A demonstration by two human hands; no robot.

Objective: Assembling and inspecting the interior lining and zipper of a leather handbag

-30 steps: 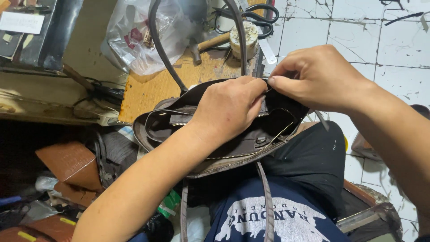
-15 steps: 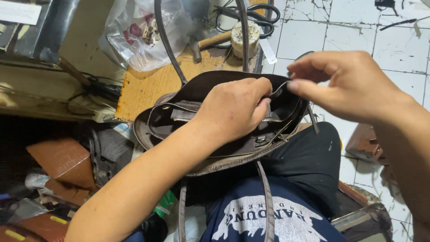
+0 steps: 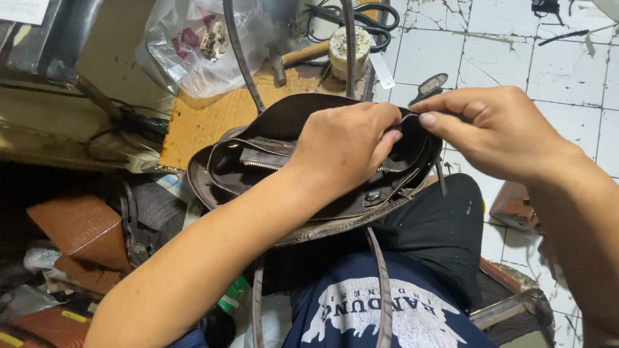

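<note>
We brace the dark leather handbag [image 3: 309, 174] on our lap, left hand [image 3: 345, 151] clenched on its rim to steady it, right hand [image 3: 496, 132] pinching a thread taut at the edge.

bag [image 3: 335, 206]: under both hands, on lap
board [image 3: 206, 116]: behind the grip
scissors [image 3: 361, 16]: behind, beyond board
plastic bag [image 3: 187, 51]: behind-left

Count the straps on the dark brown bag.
4 strap lengths show: two run up past the top edge, left and right; two hang down over the lap, left and right. The bag may hide where they join.
</note>
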